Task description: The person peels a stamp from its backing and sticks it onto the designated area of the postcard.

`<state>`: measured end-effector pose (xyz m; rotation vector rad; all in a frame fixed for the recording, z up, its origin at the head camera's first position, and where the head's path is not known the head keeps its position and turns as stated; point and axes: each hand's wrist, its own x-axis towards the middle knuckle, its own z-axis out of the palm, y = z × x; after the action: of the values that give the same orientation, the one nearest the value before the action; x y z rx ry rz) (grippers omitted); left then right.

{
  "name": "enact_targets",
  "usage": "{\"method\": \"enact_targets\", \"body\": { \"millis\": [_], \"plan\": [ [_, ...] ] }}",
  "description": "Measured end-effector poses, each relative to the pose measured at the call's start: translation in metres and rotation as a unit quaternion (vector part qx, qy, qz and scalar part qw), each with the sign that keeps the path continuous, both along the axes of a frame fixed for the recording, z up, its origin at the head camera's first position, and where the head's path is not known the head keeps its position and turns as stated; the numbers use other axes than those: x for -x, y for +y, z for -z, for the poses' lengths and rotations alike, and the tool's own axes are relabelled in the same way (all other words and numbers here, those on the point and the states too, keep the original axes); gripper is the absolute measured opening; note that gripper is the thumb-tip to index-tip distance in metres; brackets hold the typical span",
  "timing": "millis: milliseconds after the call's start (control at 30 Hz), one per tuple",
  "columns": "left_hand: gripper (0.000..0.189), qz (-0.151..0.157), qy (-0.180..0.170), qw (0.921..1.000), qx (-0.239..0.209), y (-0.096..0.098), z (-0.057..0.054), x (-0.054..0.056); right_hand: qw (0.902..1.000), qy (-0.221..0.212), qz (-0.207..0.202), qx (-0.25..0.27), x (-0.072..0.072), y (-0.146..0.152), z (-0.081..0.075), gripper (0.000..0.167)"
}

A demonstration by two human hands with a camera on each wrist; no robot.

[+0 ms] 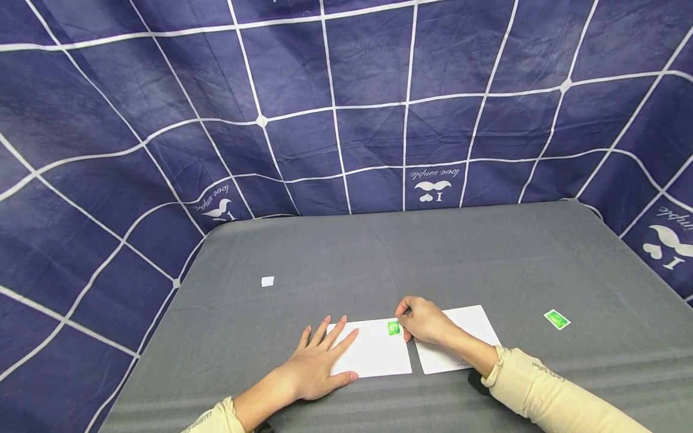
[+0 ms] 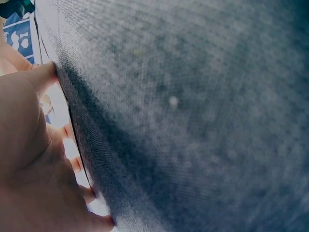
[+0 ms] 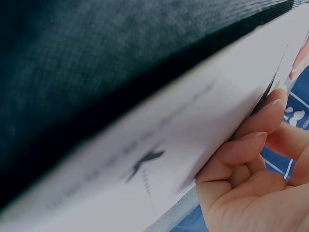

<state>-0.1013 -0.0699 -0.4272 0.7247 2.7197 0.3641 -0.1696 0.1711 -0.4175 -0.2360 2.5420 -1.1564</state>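
Note:
My left hand (image 1: 319,367) lies with fingers spread on the left part of a plain white card (image 1: 373,355), its thumb along the lower edge. At that card's upper right corner sits a small green stamp (image 1: 393,328). Thumb and forefinger of my right hand (image 1: 425,320) pinch the stamp's right edge. Beneath the right forearm is a second white card (image 1: 473,322), partly covered; the right wrist view shows a dark bird print (image 3: 147,159) and blurred lettering on it. In that view the right hand's other fingers (image 3: 236,154) are curled.
Another green stamp (image 1: 557,319) lies on the grey cloth-covered table (image 1: 411,258) to the right. A small white paper square (image 1: 267,281) is at the left. Blue curtain (image 1: 373,132) with white grid lines hangs behind and at both sides.

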Motion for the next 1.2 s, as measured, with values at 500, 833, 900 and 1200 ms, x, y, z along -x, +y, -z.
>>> {"method": "enact_targets", "body": {
  "millis": [500,833,900,1200],
  "plan": [
    [0.073,-0.005,-0.005,0.9999,0.011,0.0013,-0.0017,0.0002,0.9997,0.015,-0.012,-0.016,-0.0004,0.0024,0.0005,0.019],
    [0.073,-0.002,-0.011,0.9999,0.005,0.0006,-0.0043,0.0010,0.9996,0.012,-0.015,-0.022,0.0000,0.0028,0.0004,0.023],
    [0.073,-0.003,-0.012,0.9999,0.008,0.0010,-0.0038,0.0014,0.9995,0.015,-0.018,-0.021,0.0004,0.0029,0.0009,0.024],
    [0.073,-0.005,-0.006,0.9999,0.012,0.0006,-0.0017,0.0010,0.9995,0.017,-0.021,-0.018,0.0003,0.0026,0.0009,0.025]
  ]
}}
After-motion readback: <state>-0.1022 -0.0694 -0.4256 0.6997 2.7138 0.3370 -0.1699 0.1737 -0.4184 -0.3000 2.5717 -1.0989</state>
